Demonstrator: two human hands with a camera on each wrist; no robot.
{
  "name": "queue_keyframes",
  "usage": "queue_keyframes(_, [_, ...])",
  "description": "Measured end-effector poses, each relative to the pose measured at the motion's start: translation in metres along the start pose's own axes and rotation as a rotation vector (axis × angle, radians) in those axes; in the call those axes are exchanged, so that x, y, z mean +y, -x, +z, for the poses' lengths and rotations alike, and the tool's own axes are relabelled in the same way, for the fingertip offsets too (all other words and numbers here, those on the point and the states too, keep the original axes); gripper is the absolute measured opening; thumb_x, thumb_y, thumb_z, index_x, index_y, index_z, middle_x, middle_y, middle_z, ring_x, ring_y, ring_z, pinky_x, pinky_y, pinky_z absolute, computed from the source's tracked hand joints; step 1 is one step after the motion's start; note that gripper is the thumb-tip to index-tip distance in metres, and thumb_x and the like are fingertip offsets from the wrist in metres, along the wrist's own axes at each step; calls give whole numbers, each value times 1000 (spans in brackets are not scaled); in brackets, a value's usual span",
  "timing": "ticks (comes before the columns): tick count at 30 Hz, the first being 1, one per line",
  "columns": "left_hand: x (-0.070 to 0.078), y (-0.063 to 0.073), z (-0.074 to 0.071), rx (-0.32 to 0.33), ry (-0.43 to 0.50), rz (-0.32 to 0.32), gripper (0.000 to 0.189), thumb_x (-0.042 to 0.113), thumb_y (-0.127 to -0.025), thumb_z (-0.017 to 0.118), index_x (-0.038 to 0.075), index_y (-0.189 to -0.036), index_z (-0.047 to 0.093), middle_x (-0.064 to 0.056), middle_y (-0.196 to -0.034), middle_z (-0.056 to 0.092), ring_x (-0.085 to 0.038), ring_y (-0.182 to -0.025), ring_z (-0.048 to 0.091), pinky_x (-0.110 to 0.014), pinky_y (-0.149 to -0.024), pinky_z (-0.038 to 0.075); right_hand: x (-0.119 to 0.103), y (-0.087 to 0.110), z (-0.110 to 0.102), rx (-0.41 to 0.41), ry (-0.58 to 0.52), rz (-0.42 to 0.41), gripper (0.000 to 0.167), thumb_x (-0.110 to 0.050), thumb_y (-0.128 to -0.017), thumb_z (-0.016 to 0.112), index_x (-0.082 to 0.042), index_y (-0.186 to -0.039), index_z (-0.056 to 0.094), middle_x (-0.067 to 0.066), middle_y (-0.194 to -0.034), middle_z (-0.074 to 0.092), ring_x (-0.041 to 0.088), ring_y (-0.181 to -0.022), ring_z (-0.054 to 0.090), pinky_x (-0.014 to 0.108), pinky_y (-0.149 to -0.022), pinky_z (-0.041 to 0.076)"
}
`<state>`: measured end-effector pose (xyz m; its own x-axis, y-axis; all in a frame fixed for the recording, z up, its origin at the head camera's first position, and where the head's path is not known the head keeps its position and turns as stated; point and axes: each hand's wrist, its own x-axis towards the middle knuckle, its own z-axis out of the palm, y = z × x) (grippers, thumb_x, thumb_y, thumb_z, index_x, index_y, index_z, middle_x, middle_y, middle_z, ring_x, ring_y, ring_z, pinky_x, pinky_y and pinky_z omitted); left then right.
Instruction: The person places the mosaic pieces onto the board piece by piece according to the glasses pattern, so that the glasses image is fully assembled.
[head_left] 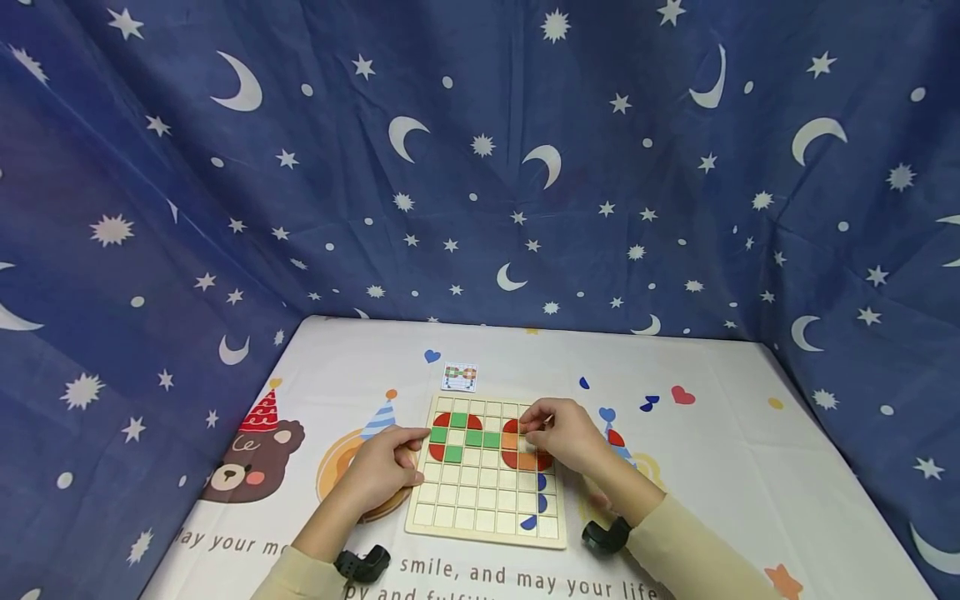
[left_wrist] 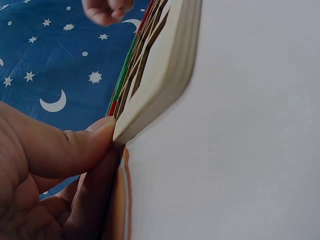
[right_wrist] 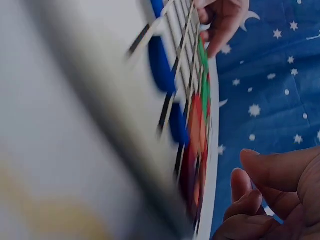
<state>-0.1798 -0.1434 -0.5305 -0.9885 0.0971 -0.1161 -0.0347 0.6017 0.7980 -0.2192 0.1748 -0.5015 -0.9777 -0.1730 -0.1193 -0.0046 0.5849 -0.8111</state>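
A pale wooden grid board (head_left: 465, 519) lies on the table between both hands. Green square tiles (head_left: 491, 439), orange tiles (head_left: 527, 461) and red rounded tiles (head_left: 437, 452) fill cells in its upper rows. Down its right side lie blue half-round pieces (head_left: 542, 502), the lowest one askew. My left hand (head_left: 378, 468) touches the board's left edge with thumb and index finger, seen close in the left wrist view. Above the board's upper right part hovers my right hand (head_left: 562, 433). Thumb and index stand slightly apart in the right wrist view, with nothing visible between them.
A small pattern card (head_left: 460, 377) lies just behind the board. Loose blue pieces (head_left: 649, 403) are at the back right, with another blue piece (head_left: 584, 382) nearer the board. The white tablecloth (head_left: 720, 467) bears printed figures and words. A blue starry curtain (head_left: 480, 242) rises behind.
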Motion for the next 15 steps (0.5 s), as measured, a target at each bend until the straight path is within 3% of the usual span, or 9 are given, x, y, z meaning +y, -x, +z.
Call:
queue_keyframes(8, [-1, -1, 0, 4, -8, 4, 68, -1, -74, 93, 20, -136, 75, 6, -105, 67, -12, -80, 58, -25, -69, 47, 28, 13, -35, 52, 58, 75, 19, 1, -91, 79, -12, -105, 79, 3, -90, 68, 20, -75, 56, 27, -59, 51])
queue_keyframes(15, [-1, -2, 0, 4, -6, 2, 68, -1, -74, 93, 20, -136, 75, 6, -104, 67, -12, -80, 58, -25, -69, 47, 51, 20, -63, 113, 139, 111, 19, 0, -92, 77, -11, -108, 79, 4, -92, 68, 22, -83, 57, 28, -67, 50])
